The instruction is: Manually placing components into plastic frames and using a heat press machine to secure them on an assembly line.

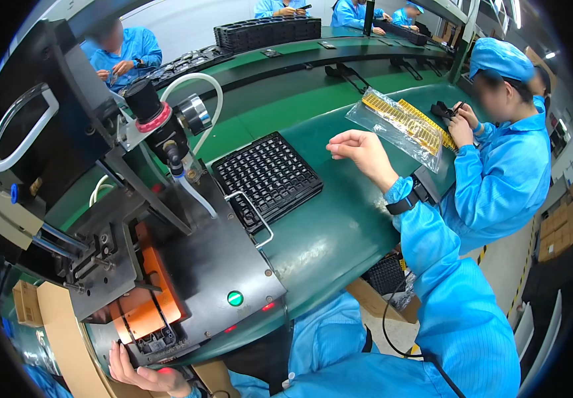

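Observation:
My left hand is at the front left corner of a black bench press, its fingers stretched out along the edge. Close to those fingertips, a small black part sits at the front end of the press's orange fixture. My right hand is raised over the green worktop, right of a black compartment tray filled with small dark parts. Its thumb and fingertips are pinched together; anything between them is too small to make out.
A clear bag of yellow strips lies beyond my right hand. To the right, a co-worker in blue handles a black item. A metal handle rises from the press. Behind runs a conveyor with stacked black trays and more people.

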### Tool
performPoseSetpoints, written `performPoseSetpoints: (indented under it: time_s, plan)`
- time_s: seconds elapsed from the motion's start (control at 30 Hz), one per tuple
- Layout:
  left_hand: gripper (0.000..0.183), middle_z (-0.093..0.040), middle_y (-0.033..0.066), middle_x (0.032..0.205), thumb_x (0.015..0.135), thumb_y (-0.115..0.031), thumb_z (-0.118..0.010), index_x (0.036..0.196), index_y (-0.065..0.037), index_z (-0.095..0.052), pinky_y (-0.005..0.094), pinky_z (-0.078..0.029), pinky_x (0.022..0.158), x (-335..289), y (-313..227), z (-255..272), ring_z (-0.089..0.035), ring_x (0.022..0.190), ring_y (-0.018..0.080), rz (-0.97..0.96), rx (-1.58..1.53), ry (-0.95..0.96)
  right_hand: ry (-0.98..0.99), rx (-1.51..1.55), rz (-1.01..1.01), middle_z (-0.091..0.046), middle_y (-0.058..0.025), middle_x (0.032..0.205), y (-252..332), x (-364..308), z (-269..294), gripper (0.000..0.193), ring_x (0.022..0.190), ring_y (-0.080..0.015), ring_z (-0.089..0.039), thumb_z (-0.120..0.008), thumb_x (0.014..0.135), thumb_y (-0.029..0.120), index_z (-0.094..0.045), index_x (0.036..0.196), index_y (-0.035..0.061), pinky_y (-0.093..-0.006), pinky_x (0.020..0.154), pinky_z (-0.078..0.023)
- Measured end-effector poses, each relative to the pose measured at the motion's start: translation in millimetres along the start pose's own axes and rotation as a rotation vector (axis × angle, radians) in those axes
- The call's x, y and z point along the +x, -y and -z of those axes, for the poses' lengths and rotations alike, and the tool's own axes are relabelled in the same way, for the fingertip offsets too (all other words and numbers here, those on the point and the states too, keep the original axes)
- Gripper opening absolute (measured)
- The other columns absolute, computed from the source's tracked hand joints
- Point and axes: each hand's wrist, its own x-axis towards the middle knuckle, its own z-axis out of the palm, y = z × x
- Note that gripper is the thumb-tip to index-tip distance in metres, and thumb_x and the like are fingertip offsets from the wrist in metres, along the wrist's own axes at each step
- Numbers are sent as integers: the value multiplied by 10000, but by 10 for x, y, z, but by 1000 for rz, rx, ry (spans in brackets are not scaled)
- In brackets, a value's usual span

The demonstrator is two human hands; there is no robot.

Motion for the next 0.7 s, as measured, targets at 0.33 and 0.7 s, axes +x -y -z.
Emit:
performPoseSetpoints:
  time_s: [0.33,0.7]
  plan:
    - [499,-605,207,1080,1018,-323,-303,1050,58,-624,457,-378,968,103,-234,-146,-547,1016,339,20,-112,-194,-49,-62,-66,-700,-108,846,-540,985,579,137,757,-152,-677,-656,847,37,-657,938,-66,-260,700,-561]
    - [492,-583,213,1126,1015,-339,-286,1078,53,-576,476,-395,962,190,-527,-232,-546,1038,347,217,-213,-205,-569,-1385,74,-636,-156,1045,-1346,2388,1070,156,1013,-359,-602,-626,713,40,-684,856,64,-463,839,-500]
